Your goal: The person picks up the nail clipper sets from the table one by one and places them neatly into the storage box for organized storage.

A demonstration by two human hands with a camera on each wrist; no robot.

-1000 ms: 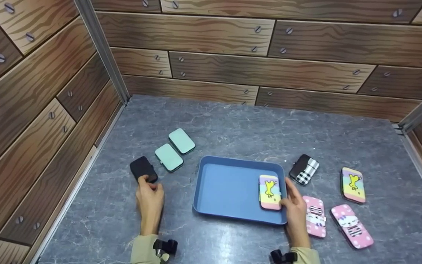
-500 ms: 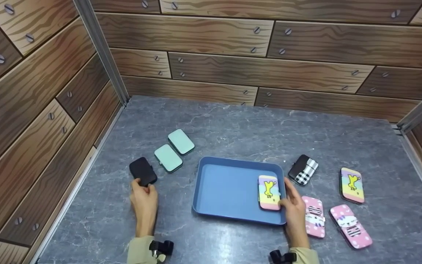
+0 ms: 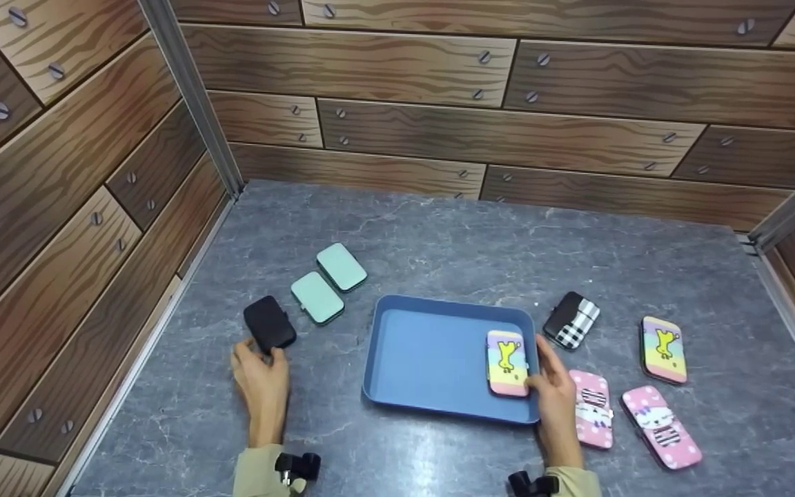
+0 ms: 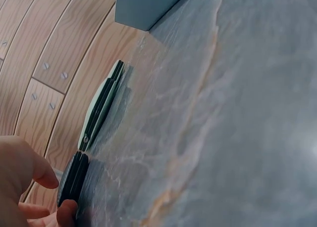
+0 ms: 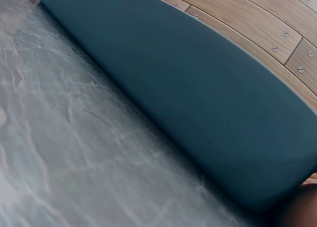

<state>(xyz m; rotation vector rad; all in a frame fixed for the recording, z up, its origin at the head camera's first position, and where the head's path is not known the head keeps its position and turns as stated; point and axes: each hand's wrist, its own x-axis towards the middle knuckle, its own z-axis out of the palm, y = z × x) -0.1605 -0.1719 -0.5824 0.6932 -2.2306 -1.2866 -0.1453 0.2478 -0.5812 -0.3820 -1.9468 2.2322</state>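
My left hand (image 3: 261, 386) is at the near end of a small black hard case (image 3: 270, 323) lying flat on the table. In the left wrist view, one fingertip touches or nearly touches the black case (image 4: 73, 180), while the upper finger stands slightly off it. My right hand (image 3: 555, 400) holds the right wall of a shallow blue tray (image 3: 432, 408), thumb over the rim, fingers outside. Inside the tray, against its right side, lies a pastel-striped case with a yellow animal (image 3: 506, 364). The right wrist view is filled mostly by the tray's outer wall (image 5: 183, 93).
Two mint-green cases (image 3: 317, 297) lie beyond the black one. Right of the tray are a black case with a checked panel (image 3: 572, 319), another striped case (image 3: 664, 349) and two pink dotted cases (image 3: 661, 426). Wood-patterned walls (image 3: 411, 131) enclose the table.
My left hand has drawn back and to the left along the black case's near end, its fingers spreading wider. The black case, the tray and my right hand stay practically in place.
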